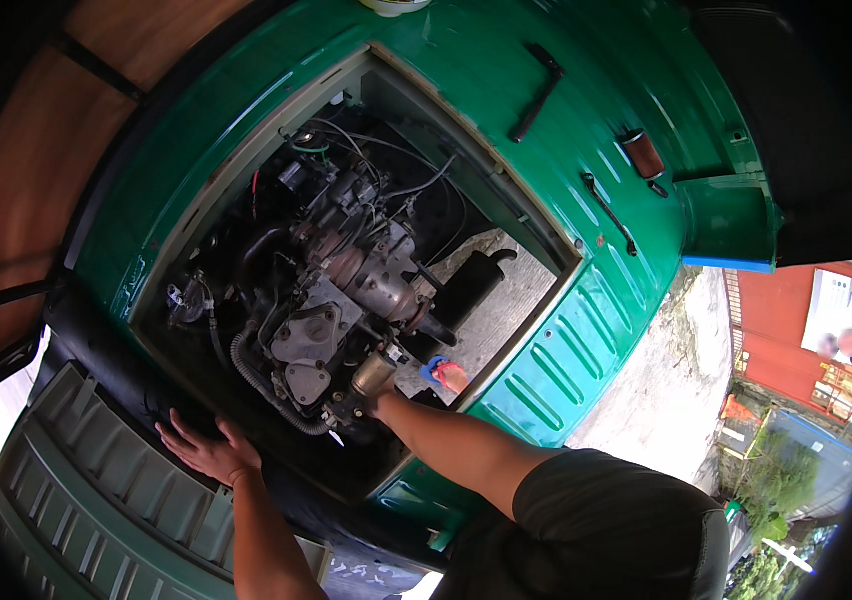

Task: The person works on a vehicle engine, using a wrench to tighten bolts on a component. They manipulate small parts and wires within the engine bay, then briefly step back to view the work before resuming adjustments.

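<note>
My left hand [211, 452] lies with fingers spread on the black padded edge [111, 345] beside the opening, holding nothing. My right arm reaches down into the engine bay. My right hand [378, 402] is beside a dull brass-coloured metal cylinder [375, 374] low on the engine; its fingers are hidden, so a grip cannot be made out. The greasy engine [346, 270] fills the opening, with a grey cover plate [308, 340], a ribbed hose [258, 378] and loose cables [416, 185] around it.
On the green metal floor [486, 60] lie a black ratchet-like tool [538, 98], a wrench [609, 215] and a brown cylinder with black ends [643, 157]. A ribbed green panel [116, 490] stands at lower left. Below the engine, a foot in a blue sandal [443, 372] shows on concrete.
</note>
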`<state>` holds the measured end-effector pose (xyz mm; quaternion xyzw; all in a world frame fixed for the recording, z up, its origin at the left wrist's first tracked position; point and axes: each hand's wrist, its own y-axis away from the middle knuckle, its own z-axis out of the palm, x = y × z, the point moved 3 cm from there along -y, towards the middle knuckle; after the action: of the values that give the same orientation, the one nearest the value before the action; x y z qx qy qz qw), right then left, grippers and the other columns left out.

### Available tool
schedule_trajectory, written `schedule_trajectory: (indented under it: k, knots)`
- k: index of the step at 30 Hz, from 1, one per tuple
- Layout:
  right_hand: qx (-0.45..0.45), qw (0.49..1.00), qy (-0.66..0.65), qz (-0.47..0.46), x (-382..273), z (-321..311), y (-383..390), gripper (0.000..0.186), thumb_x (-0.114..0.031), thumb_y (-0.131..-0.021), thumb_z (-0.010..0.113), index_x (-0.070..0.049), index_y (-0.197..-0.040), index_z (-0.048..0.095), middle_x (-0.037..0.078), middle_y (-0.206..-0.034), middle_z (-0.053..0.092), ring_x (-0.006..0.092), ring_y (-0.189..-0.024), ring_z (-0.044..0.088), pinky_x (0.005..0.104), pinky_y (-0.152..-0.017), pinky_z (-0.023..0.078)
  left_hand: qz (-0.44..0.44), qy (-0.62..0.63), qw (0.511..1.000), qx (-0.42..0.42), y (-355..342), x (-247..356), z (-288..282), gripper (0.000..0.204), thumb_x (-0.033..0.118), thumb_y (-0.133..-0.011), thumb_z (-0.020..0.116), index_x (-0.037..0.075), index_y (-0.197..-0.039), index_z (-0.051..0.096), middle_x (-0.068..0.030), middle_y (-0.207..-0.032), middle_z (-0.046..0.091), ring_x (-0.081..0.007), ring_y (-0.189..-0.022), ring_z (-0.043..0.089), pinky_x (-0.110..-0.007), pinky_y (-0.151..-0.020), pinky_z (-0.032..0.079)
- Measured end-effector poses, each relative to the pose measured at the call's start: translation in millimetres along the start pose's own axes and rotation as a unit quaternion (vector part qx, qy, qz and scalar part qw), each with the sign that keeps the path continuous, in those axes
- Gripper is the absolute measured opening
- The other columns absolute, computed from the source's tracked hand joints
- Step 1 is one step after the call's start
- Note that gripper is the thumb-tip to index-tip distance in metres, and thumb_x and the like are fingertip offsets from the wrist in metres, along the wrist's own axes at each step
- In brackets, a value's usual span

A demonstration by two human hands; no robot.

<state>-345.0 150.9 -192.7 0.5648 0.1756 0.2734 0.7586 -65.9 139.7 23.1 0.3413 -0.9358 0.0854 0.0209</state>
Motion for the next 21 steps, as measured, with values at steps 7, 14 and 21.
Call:
schedule_trajectory:
  k: [7, 14, 21]
  knots:
    - [-0.001, 1.000, -0.025, 0.016, 5.6, 3.7, 0.1, 0.033, -0.049, -0.098, 0.052, -0.019, -0.101, 0.062, 0.005, -0.099, 0.067, 0.0281, -0.095, 0.068, 0.0531, -0.088, 0.056, 0.014, -0.017, 1.000, 0.001, -1.9, -2.3, 2.9, 0.077, 0.045, -0.089, 0.061, 0.016, -0.157, 0.038, -0.0189, -0.166, 0.028, -0.0433, -0.151, 0.030, -0.057, -0.121, 0.029]
    - [-0.003, 0.999, -0.038, 0.027, 8.0, 5.7, 0.1, 0.032, -0.048, -0.098, 0.052, -0.018, -0.102, 0.063, 0.006, -0.100, 0.067, 0.0286, -0.095, 0.068, 0.0536, -0.088, 0.056, 0.031, -0.017, 0.999, 0.008, -3.6, -1.4, 2.0, 0.076, 0.052, -0.093, 0.058, 0.016, -0.157, 0.037, -0.0196, -0.165, 0.029, -0.0439, -0.149, 0.031, -0.056, -0.119, 0.031]
    - [0.006, 0.999, -0.036, 0.034, 9.4, 4.3, 3.9, 0.031, -0.046, -0.098, 0.052, -0.017, -0.103, 0.063, 0.006, -0.101, 0.068, 0.0291, -0.096, 0.069, 0.0540, -0.089, 0.056, 0.031, -0.014, 0.999, 0.005, -1.9, -3.2, 3.6, 0.077, 0.051, -0.093, 0.057, 0.015, -0.158, 0.037, -0.0201, -0.166, 0.027, -0.0447, -0.149, 0.031, -0.057, -0.120, 0.029]
